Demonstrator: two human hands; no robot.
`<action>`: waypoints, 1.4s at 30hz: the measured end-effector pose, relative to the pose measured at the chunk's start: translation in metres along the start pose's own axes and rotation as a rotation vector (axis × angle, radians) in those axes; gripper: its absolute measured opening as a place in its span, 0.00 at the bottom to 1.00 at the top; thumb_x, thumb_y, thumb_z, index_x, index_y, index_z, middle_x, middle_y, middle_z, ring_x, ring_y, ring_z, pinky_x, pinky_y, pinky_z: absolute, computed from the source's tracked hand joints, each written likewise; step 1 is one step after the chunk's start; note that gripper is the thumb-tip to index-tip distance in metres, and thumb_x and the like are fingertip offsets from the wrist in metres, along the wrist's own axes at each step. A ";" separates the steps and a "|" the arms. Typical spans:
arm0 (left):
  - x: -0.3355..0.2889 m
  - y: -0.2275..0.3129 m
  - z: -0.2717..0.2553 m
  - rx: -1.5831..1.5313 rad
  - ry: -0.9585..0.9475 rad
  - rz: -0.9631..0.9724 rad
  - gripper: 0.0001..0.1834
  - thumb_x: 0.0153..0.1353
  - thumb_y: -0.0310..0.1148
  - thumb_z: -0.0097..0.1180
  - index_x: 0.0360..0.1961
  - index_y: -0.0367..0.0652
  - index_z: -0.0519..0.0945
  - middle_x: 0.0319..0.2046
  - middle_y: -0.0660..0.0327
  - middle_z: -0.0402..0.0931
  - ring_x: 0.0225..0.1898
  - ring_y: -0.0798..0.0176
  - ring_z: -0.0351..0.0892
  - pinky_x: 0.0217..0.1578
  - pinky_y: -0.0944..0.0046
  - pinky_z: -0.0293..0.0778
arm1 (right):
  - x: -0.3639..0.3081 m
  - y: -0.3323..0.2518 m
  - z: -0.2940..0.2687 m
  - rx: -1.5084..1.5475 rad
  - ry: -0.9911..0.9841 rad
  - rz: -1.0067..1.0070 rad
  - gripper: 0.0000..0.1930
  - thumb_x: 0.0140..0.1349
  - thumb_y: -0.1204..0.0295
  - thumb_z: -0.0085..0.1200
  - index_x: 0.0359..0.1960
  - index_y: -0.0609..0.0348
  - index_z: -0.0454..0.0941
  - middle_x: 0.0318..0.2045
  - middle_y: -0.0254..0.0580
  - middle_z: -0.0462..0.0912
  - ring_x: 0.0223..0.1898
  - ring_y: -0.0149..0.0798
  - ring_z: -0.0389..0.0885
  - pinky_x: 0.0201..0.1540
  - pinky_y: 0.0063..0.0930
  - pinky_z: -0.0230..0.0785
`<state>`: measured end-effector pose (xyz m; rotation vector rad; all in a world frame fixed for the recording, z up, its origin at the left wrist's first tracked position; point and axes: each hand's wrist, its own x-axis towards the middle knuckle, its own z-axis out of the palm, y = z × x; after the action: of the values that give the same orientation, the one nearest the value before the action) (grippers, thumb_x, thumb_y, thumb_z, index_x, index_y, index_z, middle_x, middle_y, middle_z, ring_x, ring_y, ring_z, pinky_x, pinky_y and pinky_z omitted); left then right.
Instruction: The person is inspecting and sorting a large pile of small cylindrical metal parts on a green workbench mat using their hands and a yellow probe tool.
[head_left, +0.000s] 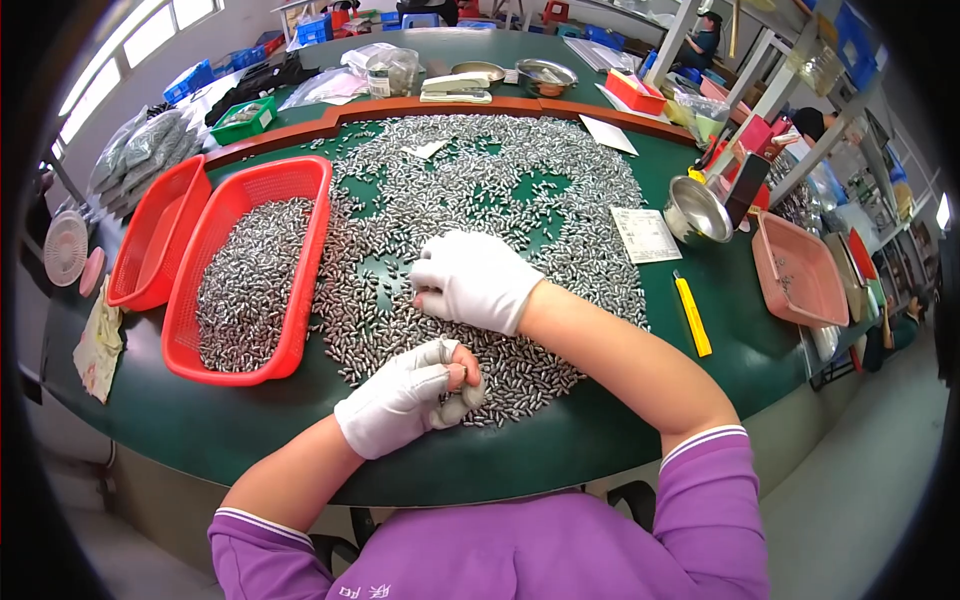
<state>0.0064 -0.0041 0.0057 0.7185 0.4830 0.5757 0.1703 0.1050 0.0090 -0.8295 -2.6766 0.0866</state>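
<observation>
A wide layer of small silver bullet-shaped metal pieces (560, 225) covers the middle of the green table (250, 430). My left hand (415, 395), in a white glove with bare thumb and finger tips, is curled closed at the near edge of the layer. Whatever lies inside its fingers is hidden. Farther up, over the pieces, my right hand (475, 280) in a similar white glove has its fingers bent under and closed. Its palm side cannot be seen. To the left, a red plastic basket (318, 250) holds a heap of the same pieces.
Another red basket (135, 255) stands farther left, near a cloth (98, 350). Right of the layer lie a paper slip (645, 236), a yellow utility knife (692, 318), a steel bowl (700, 208) and a pink tub (790, 300). A raised brown ledge (400, 108) runs behind; people sit in the background.
</observation>
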 end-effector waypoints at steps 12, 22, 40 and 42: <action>0.003 0.000 0.002 -0.002 0.014 0.009 0.11 0.62 0.39 0.59 0.38 0.45 0.74 0.32 0.65 0.75 0.25 0.75 0.63 0.28 0.75 0.61 | -0.095 -0.001 -0.066 0.042 0.240 0.225 0.10 0.50 0.75 0.62 0.35 0.51 0.81 0.35 0.37 0.80 0.40 0.43 0.79 0.43 0.36 0.72; 0.006 -0.002 0.003 0.025 0.084 0.099 0.10 0.61 0.39 0.58 0.35 0.46 0.73 0.25 0.65 0.67 0.22 0.73 0.58 0.25 0.73 0.57 | -0.096 -0.018 -0.027 -0.007 0.278 0.362 0.06 0.51 0.69 0.62 0.32 0.50 0.82 0.31 0.36 0.79 0.36 0.44 0.78 0.40 0.35 0.71; 0.005 -0.005 0.002 -0.034 0.109 0.040 0.14 0.60 0.40 0.60 0.41 0.45 0.73 0.30 0.65 0.69 0.24 0.73 0.59 0.27 0.73 0.57 | -0.098 -0.018 -0.023 -0.046 0.273 0.377 0.07 0.51 0.69 0.63 0.31 0.52 0.80 0.29 0.38 0.78 0.36 0.44 0.78 0.40 0.35 0.72; 0.002 -0.005 -0.002 -0.090 0.073 0.032 0.12 0.62 0.35 0.59 0.44 0.45 0.72 0.37 0.65 0.75 0.30 0.76 0.67 0.34 0.76 0.65 | -0.095 -0.021 -0.025 0.065 0.315 0.352 0.07 0.51 0.71 0.63 0.31 0.53 0.80 0.29 0.38 0.78 0.35 0.44 0.78 0.39 0.35 0.72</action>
<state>0.0080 -0.0049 0.0006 0.6221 0.5112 0.6511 0.2414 0.0336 0.0074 -1.1778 -2.2046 0.1151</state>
